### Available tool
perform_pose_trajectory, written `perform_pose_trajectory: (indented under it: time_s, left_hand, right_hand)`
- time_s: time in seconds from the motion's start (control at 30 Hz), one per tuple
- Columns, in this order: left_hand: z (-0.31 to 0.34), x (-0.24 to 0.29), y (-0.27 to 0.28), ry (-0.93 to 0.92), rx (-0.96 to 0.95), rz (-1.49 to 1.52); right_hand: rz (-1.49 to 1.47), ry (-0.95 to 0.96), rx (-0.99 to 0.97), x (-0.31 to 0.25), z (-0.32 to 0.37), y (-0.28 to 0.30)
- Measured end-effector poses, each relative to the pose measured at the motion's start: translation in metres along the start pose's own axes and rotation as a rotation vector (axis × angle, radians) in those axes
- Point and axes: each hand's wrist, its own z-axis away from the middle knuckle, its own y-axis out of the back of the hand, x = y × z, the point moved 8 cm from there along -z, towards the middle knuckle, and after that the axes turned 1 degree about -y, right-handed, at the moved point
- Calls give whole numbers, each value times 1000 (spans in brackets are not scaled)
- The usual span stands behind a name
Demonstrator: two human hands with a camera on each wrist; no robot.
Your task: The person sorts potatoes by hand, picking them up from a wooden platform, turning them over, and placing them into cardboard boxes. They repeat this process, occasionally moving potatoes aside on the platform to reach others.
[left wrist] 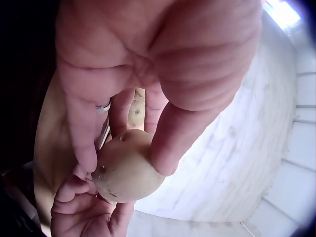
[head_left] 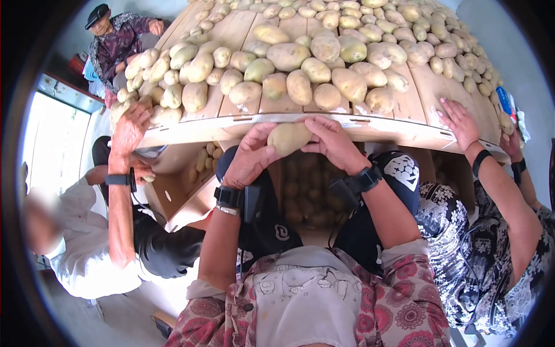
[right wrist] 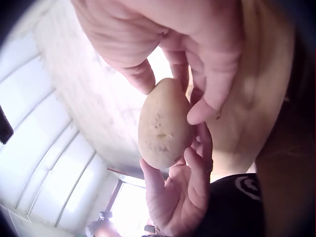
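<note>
One pale yellow potato (head_left: 289, 139) is held between both hands, just in front of the table's front edge. My left hand (head_left: 251, 157) grips its left end with thumb and fingers, and my right hand (head_left: 338, 146) pinches the right end. The left wrist view shows the potato (left wrist: 129, 168) between the thumb and fingers of the left hand (left wrist: 153, 64), a ring on one finger. Small dark marks dot the skin of the potato (right wrist: 163, 128) in the right wrist view, with the right hand (right wrist: 173, 44) above and the left hand (right wrist: 177, 197) below.
Many potatoes (head_left: 288, 56) cover the wooden table (head_left: 231, 29), which has a raised front edge (head_left: 219, 126). Beneath it are a box (head_left: 179, 185) and more potatoes (head_left: 306, 196) between the knees. People's hands rest at the edge on both sides; another person (head_left: 118, 40) sits at the far left.
</note>
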Motion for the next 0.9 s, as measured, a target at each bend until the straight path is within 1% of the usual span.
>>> perform_pose_trajectory:
  time_s: [0.03,0.07,0.1,0.17,0.2,0.23,0.3,0.33,0.43,0.53,0.57,0.67,0.73,0.77,0.83,0.87,0.9]
  left_hand:
    - [-2,1,-2,-14,-21,-42]
    - [-2,-1,-4,21,2,-34]
    - [-1,-3,-4,24,-9,-39]
    - [-4,-10,4,40,-30,-167]
    - [-6,-13,4,41,-51,-150]
    - [-5,-12,-1,78,-55,-115]
    - [-2,-11,-3,144,-21,-104]
    - [-2,-11,-5,130,-34,-116]
    - [-1,-10,-11,173,-63,-68]
    - [1,-12,-9,211,-67,-112]
    - [0,-10,-10,201,-71,-117]
    - [3,-16,-16,300,-120,-61]
    - [5,-11,-19,308,-113,-79]
    - [6,-11,-21,327,-109,-90]
    - [3,-10,-7,265,-134,6]
    - [3,-10,-5,241,-126,33]
    - [2,-9,-3,215,-113,60]
  right_hand:
    - [-25,-57,-19,4,0,0]
    - [74,-52,-3,6,-1,-2]
    - [73,-42,5,8,2,-4]
    - [41,-118,-73,12,6,-15]
    - [69,-161,-93,15,7,-17]
    - [74,-165,-101,12,9,-18]
    - [96,-134,-109,13,8,-16]
    - [108,-126,-103,12,7,-15]
    - [149,-110,-68,12,7,-12]
    - [183,-98,-72,15,6,-11]
    - [209,-89,-95,14,6,-11]
    - [265,-51,-169,10,8,-7]
    - [630,133,-323,-4,15,-16]
    - [628,134,-321,-9,17,-11]
    - [526,-65,-153,-16,21,17]
    - [447,42,-76,-37,23,25]
    - [308,187,-8,-57,26,34]
